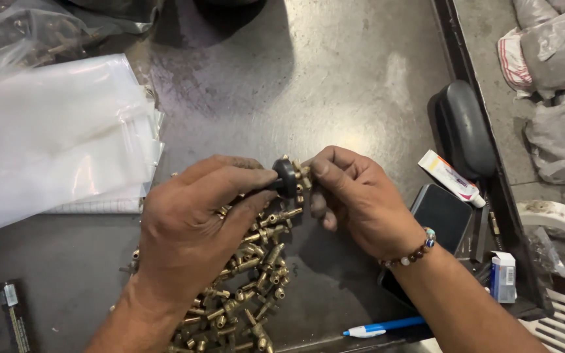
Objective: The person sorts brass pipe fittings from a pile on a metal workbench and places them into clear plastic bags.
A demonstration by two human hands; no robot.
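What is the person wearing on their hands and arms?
Both arms are bare, with no sleeves and no gloves. The right hand has a bead bracelet round its wrist, mostly brown beads with a few pale ones. The left hand wears a ring. Both hands look smudged with dark grime.

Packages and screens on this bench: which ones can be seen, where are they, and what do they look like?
Small tube: right of the hands, lying slanted; white with red and blue, white cap.
Small box: far right edge, upright; white and blue.
Phone: beside the right wrist, flat; dark screen.
Plastic bags: upper left, stacked; clear, whitish.
Black bar: lower left; pale label.
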